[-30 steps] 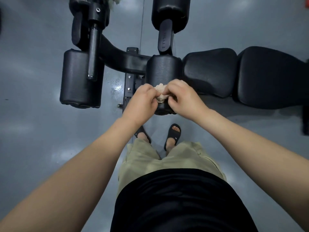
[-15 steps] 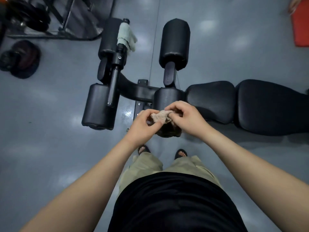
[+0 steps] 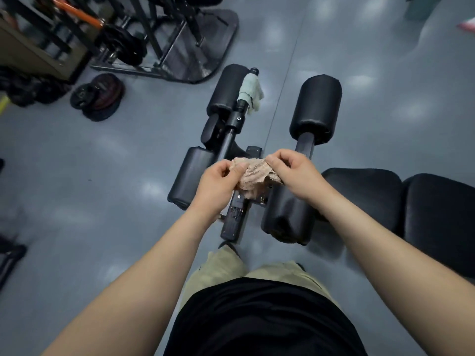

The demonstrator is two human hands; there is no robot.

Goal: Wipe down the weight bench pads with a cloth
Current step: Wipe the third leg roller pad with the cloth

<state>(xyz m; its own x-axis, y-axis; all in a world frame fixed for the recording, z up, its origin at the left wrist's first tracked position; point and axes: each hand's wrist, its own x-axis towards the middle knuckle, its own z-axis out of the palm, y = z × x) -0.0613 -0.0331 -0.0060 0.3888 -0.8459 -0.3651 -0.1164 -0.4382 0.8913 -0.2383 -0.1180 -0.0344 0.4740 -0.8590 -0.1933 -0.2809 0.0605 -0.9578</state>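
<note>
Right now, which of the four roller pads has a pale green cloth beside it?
The far left roller pad: the pale green cloth hangs on the post right beside it. Nothing hangs by the other three.

A glossy grey floor carries a thin seam running from near to far. At far left a stack of weight plates lies flat on it. Behind them, black plates hang on a rack beside an orange bar. Right of these is a dark frame's flat base.
</note>
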